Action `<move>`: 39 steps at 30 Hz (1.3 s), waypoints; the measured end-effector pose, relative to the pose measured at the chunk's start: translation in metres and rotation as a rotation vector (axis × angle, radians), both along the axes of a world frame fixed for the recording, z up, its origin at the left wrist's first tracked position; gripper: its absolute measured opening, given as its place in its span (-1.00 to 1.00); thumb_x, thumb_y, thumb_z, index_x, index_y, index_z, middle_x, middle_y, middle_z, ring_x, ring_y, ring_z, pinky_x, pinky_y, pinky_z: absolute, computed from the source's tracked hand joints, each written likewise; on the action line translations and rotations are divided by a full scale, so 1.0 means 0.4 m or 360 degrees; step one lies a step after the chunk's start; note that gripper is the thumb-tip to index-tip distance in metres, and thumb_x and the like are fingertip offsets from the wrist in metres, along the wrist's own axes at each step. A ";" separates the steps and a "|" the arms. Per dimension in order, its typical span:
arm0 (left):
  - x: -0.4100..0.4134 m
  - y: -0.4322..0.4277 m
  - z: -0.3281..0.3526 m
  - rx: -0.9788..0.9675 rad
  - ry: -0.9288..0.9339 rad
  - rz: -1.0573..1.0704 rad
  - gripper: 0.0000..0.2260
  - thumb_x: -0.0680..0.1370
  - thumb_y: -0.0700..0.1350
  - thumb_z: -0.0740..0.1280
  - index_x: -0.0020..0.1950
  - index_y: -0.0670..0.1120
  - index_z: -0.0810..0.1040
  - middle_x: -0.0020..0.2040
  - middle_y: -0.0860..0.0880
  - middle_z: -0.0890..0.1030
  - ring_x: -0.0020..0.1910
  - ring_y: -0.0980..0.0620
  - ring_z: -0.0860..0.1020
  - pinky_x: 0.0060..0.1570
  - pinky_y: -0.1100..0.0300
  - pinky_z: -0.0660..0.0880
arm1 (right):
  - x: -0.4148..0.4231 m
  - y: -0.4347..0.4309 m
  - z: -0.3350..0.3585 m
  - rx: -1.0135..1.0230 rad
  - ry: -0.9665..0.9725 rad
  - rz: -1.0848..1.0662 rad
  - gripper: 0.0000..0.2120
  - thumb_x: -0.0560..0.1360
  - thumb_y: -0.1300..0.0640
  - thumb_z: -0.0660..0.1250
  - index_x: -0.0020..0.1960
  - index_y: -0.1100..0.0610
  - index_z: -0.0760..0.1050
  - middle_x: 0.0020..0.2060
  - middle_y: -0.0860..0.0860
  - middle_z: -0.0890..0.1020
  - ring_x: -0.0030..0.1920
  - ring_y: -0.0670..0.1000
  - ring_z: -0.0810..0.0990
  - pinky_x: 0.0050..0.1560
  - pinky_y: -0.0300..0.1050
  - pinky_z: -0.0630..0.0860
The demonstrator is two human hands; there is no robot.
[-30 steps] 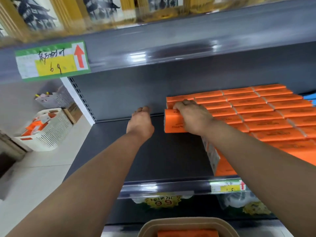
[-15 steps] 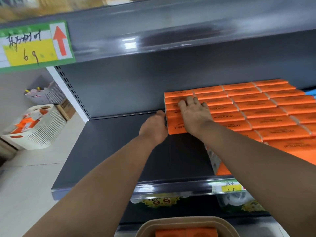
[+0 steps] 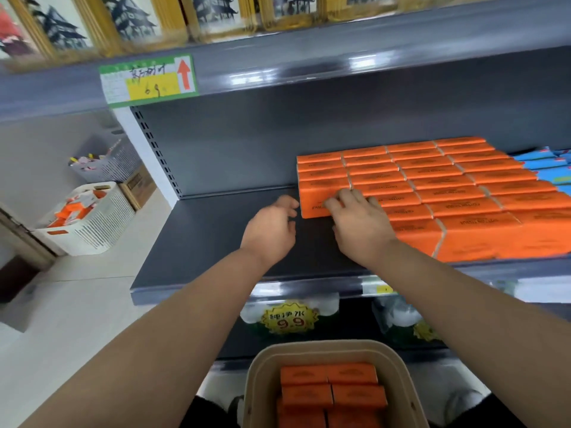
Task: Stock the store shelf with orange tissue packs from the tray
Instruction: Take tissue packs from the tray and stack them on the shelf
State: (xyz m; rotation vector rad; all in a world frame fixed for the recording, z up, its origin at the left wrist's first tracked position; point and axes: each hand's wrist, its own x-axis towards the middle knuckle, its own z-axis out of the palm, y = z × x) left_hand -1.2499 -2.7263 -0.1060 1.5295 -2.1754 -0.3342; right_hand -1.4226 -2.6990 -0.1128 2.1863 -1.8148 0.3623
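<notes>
On the grey shelf (image 3: pixel 216 242), the orange tissue packs (image 3: pixel 448 193) fill the right part as a tight block. Blue packs (image 3: pixel 543 165) lie just beyond the block's right edge, and the shelf is bare to its left. At the left end of the block sits the end pack (image 3: pixel 313 205), and both hands are at it.

The right hand (image 3: pixel 360 220) lies over its top with fingers lightly bent and tips pressing down. No finger visibly wraps the pack (the thumb is hidden, so a pinch cannot be ruled out). The left hand (image 3: pixel 272 230) holds nothing, its fingers loosely curled just beside the pack's left end. Whether it touches the pack I cannot tell.

The step in hand looks like squaring this pack into line. To do it well, I would make the right hand's pressure light and straight down, so the soft pack does not buckle. The left fingers should flatten against the end face and nudge rightward until that end sits flush with the packs behind it. The printed face should point the same way as its neighbours.

Below, the tray (image 3: pixel 258 381) has more orange packs in it. The next one likely starts a fresh column on the bare shelf, butted against this end.
</notes>
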 end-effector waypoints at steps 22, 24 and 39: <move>0.081 0.504 -0.512 0.0805 -0.0746 -0.0173 -0.74 0.58 -0.07 0.17 0.27 -0.02 0.35 0.14 -0.08 0.57 0.08 -0.12 0.56 0.00 0.02 0.49 | -0.046 0.468 -0.538 0.1094 -0.0130 -0.0044 -0.63 0.57 0.03 0.14 0.36 -0.01 0.30 0.32 0.02 0.39 0.35 0.10 0.33 0.34 0.05 0.25; 0.071 0.506 -0.533 0.0788 -0.0985 -0.0272 -0.74 0.60 -0.08 0.15 0.28 -0.05 0.34 0.20 -0.11 0.53 0.14 -0.12 0.51 0.04 -0.01 0.47 | -0.046 0.473 -0.583 0.1245 -0.0168 -0.0072 -0.64 0.58 0.01 0.13 0.36 -0.02 0.29 0.33 0.01 0.38 0.34 0.09 0.35 0.32 0.06 0.27; 0.054 0.440 -0.636 0.1068 -0.0706 0.0013 -0.77 0.56 -0.17 0.17 0.21 -0.06 0.38 0.14 -0.08 0.54 0.10 -0.07 0.54 0.03 0.02 0.51 | 0.019 0.401 -0.706 0.1257 -0.0089 -0.0047 -0.62 0.57 0.15 0.11 0.38 0.00 0.25 0.32 0.03 0.34 0.33 0.08 0.29 0.28 0.05 0.26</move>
